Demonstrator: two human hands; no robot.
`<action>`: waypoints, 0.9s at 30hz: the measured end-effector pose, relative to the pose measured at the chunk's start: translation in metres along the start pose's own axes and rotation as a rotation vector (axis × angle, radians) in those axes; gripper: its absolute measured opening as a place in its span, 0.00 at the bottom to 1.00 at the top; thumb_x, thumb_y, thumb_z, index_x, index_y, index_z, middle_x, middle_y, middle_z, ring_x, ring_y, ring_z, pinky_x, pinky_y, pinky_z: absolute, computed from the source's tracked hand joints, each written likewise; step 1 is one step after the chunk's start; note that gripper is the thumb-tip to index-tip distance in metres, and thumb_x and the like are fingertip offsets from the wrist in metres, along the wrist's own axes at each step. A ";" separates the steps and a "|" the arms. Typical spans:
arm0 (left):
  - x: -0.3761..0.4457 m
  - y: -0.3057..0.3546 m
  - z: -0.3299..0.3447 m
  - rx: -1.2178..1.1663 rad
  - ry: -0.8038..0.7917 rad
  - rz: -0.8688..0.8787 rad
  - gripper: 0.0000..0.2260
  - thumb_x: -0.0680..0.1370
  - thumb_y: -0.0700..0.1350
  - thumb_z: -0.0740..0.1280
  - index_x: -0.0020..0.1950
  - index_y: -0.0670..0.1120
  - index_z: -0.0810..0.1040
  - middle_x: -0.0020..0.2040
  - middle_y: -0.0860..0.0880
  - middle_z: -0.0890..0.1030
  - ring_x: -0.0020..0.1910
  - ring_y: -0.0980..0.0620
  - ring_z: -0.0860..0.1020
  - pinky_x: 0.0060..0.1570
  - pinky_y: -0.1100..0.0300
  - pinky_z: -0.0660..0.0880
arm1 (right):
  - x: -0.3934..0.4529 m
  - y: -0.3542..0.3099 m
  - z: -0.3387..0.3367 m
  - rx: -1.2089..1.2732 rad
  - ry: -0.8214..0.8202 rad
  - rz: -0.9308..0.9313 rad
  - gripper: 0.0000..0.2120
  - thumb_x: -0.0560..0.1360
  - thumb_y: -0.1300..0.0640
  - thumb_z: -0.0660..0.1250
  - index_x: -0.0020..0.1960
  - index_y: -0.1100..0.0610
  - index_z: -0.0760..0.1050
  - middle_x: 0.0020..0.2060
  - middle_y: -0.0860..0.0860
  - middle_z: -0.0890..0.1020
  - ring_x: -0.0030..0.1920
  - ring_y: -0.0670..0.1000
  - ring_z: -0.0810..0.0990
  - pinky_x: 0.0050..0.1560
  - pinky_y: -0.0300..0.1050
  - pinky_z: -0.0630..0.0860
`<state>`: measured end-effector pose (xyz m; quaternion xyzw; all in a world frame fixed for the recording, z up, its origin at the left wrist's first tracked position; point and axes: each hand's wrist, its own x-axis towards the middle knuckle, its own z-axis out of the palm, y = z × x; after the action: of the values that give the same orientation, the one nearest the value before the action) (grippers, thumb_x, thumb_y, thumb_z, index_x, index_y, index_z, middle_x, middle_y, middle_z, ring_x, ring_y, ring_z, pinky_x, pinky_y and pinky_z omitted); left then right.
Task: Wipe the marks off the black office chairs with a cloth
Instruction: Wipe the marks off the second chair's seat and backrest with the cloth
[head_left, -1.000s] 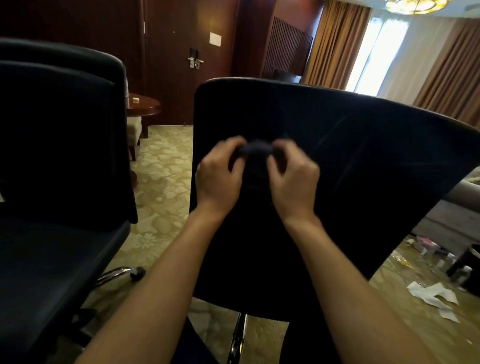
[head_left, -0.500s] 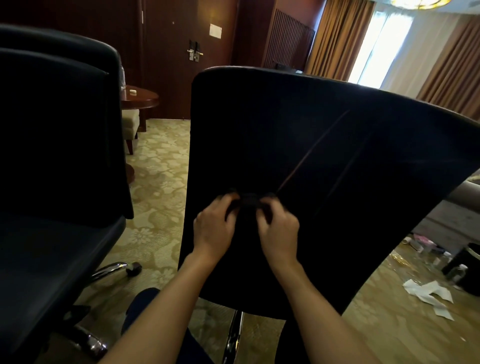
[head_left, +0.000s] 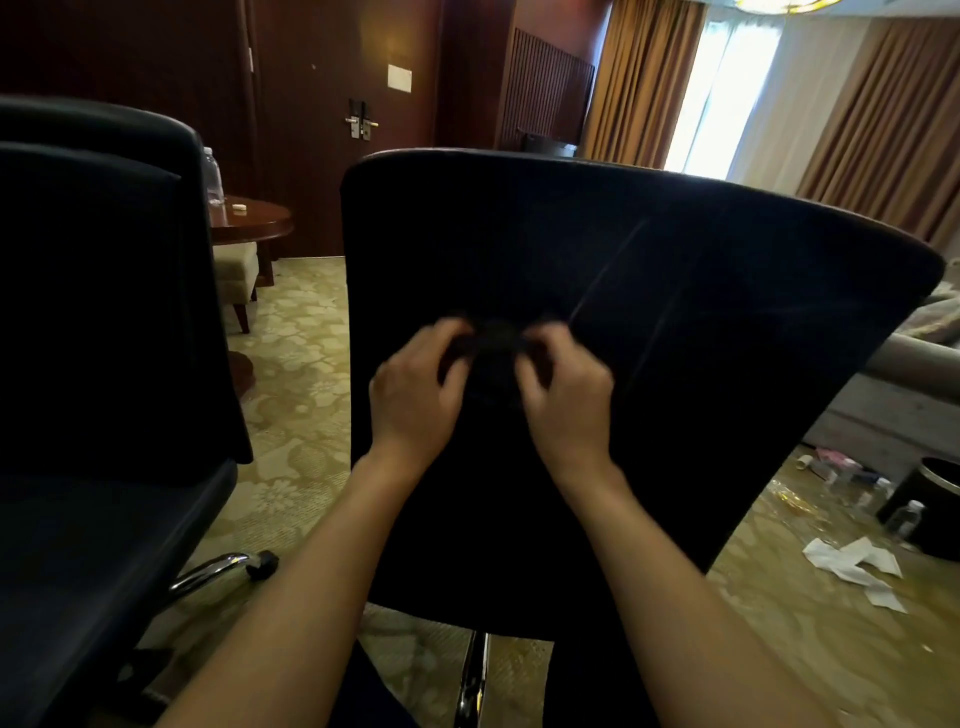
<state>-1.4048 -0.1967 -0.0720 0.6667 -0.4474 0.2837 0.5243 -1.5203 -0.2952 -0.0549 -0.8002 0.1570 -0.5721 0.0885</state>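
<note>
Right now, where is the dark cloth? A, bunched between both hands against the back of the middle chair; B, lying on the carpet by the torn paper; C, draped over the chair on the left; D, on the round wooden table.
A: the left hand and right hand both pinch the bunched dark cloth against the back of the middle chair.

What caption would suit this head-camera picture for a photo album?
Both hands, left hand and right hand, press a dark cloth against the black office chair back, beside faint streak marks.
</note>
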 end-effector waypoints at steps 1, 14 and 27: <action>-0.022 -0.011 0.007 0.012 -0.035 -0.023 0.13 0.76 0.45 0.64 0.60 0.49 0.78 0.53 0.49 0.84 0.49 0.45 0.83 0.46 0.49 0.80 | -0.023 0.009 0.008 -0.002 -0.049 0.045 0.12 0.75 0.53 0.64 0.53 0.58 0.79 0.41 0.56 0.84 0.39 0.57 0.83 0.40 0.47 0.78; -0.043 0.004 0.017 -0.083 -0.080 -0.214 0.10 0.77 0.40 0.69 0.58 0.47 0.80 0.50 0.50 0.85 0.49 0.49 0.83 0.47 0.61 0.73 | -0.040 0.006 0.001 0.008 -0.009 0.193 0.10 0.72 0.62 0.72 0.53 0.59 0.80 0.43 0.56 0.85 0.42 0.57 0.83 0.45 0.41 0.72; -0.034 0.028 0.029 -0.019 -0.014 -0.170 0.11 0.75 0.39 0.71 0.58 0.46 0.81 0.49 0.49 0.85 0.47 0.47 0.84 0.45 0.61 0.73 | -0.023 0.020 -0.015 -0.016 -0.046 0.182 0.10 0.73 0.59 0.71 0.54 0.58 0.79 0.41 0.55 0.84 0.41 0.57 0.83 0.45 0.44 0.74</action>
<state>-1.4477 -0.2152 -0.0965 0.6990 -0.3955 0.2294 0.5498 -1.5439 -0.3057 -0.0769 -0.7962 0.2316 -0.5418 0.1374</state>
